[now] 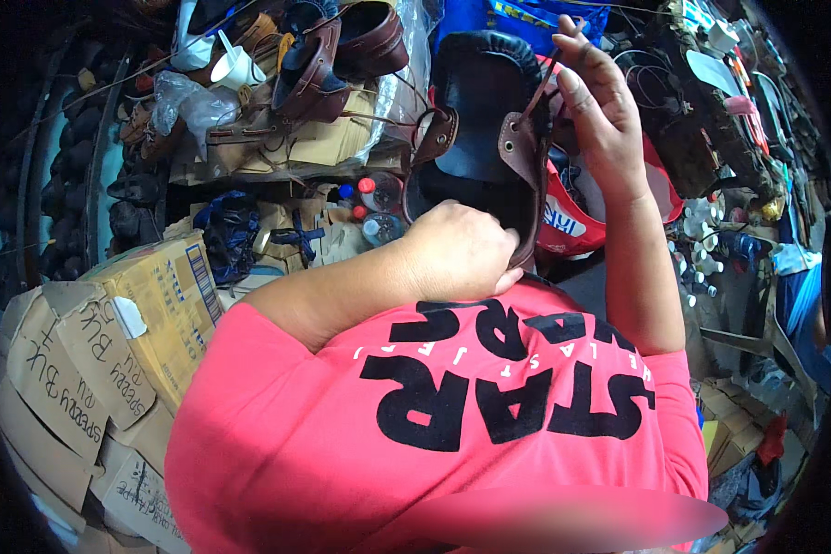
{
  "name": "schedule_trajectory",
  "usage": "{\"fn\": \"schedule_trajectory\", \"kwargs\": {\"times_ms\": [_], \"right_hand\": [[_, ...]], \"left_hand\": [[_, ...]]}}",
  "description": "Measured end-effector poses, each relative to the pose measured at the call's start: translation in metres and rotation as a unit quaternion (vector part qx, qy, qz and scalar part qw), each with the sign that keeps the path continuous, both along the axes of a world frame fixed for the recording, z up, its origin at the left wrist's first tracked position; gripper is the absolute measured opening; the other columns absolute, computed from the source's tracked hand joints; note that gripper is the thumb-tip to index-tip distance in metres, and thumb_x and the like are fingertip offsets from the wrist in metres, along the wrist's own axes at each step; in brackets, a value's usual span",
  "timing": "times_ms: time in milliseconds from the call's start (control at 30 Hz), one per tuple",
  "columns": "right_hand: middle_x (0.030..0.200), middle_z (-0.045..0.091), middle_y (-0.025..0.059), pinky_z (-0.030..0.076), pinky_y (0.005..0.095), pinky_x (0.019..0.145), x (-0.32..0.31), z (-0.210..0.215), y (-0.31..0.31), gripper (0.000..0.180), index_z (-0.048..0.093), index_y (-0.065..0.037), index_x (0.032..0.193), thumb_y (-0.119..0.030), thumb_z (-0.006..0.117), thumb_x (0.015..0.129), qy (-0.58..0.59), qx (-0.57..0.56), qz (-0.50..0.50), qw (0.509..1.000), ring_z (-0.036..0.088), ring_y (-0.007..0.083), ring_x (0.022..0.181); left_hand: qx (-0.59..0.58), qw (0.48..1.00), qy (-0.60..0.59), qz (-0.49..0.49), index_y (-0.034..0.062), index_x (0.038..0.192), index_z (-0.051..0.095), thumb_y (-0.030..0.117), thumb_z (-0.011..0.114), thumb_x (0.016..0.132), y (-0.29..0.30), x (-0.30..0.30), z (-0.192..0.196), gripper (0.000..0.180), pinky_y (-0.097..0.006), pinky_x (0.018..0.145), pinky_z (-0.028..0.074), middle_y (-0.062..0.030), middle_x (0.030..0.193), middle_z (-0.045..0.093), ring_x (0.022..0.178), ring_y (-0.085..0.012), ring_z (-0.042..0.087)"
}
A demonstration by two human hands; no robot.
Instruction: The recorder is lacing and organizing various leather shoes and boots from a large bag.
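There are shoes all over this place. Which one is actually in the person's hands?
The black shoe with brown eyelet flaps. The left hand grips its heel end while the right hand pulls its lace; the brown shoes lie untouched on the pile behind.

black shoe upper [478, 111], moccasin type, held upright off the body at about 12 o'clock from the chest, opening facing the wearer. toe end at 12 o'clock, puckered seam around its rim. brown leather eyelet tabs at 9 and 3 o'clock of the opening, each with metal eyelets. brown lace [537, 88] runs from the 3 o'clock tab up toward 1 o'clock, taut. heel end at 6 o'clock is partly hidden; interior dark, detail not readable.
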State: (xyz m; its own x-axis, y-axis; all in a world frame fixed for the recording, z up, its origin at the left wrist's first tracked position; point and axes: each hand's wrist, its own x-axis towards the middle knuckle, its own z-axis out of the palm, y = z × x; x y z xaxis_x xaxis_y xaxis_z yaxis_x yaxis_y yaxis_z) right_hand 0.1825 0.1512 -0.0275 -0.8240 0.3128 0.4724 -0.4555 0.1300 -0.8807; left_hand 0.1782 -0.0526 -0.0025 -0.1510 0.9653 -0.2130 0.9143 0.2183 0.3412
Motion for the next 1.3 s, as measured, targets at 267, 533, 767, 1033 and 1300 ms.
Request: {"fn": "schedule_trajectory", "kwargs": {"times_ms": [267,533,767,1033,1300], "right_hand": [[0.13,0.05,0.0159,0.035,0.0405,0.103,0.011,0.012,0.021,0.041,0.047,0.003,0.125,-0.025,0.048,0.096,-0.06,-0.367,0.079,0.925,0.04,0.028,0.13],[0.062,0.04,-0.005,0.039,0.0278,0.065,0.021,-0.006,0.085,0.034,0.055,0.003,0.115,-0.023,0.05,0.095,-0.102,-0.45,0.184,0.868,0.041,0.0062,0.059],[0.104,0.052,0.0133,0.037,0.0521,0.099,0.033,-0.005,0.148,0.025,0.051,0.002,0.112,-0.013,0.052,0.092,0.096,-0.45,0.089,0.883,0.053,0.032,0.105],[0.109,0.06,0.0115,0.044,0.0357,0.087,0.064,-0.026,0.181,0.062,0.049,0.0,0.125,-0.042,0.066,0.083,-0.305,-0.068,-0.25,0.917,0.056,0.0224,0.106],[0.102,0.066,0.0128,0.043,0.0328,0.086,0.037,-0.078,0.041,0.082,0.059,-0.003,0.118,-0.074,0.044,0.08,-0.596,-0.102,0.158,0.781,0.061,0.0215,0.093]], "left_hand": [[-0.002,0.998,-0.052,0.047,-0.0014,0.077,0.063,0.04,0.059,0.08,0.0,-0.011,-0.005,0.042,-0.044,0.067,0.052,-0.0202,0.07,0.063,0.068,-0.0365,0.063],[-0.037,0.996,-0.072,0.025,0.0006,0.082,0.064,0.039,0.059,0.081,0.003,-0.017,-0.004,0.039,-0.045,0.07,0.051,-0.0209,0.072,0.063,0.072,-0.0377,0.063],[-0.059,0.998,-0.033,0.002,0.002,0.081,0.063,0.04,0.058,0.081,0.0,-0.008,-0.005,0.038,-0.045,0.067,0.051,-0.0201,0.068,0.063,0.069,-0.0359,0.064],[-0.058,0.992,-0.059,0.093,0.0009,0.079,0.064,0.041,0.06,0.079,0.014,-0.029,-0.023,0.04,-0.047,0.07,0.05,-0.0225,0.074,0.064,0.074,-0.0378,0.063],[-0.071,0.996,-0.011,0.055,0.0015,0.089,0.064,0.043,0.065,0.078,0.039,-0.005,-0.036,0.043,-0.041,0.075,0.051,-0.0182,0.089,0.066,0.082,-0.0323,0.066]]}}
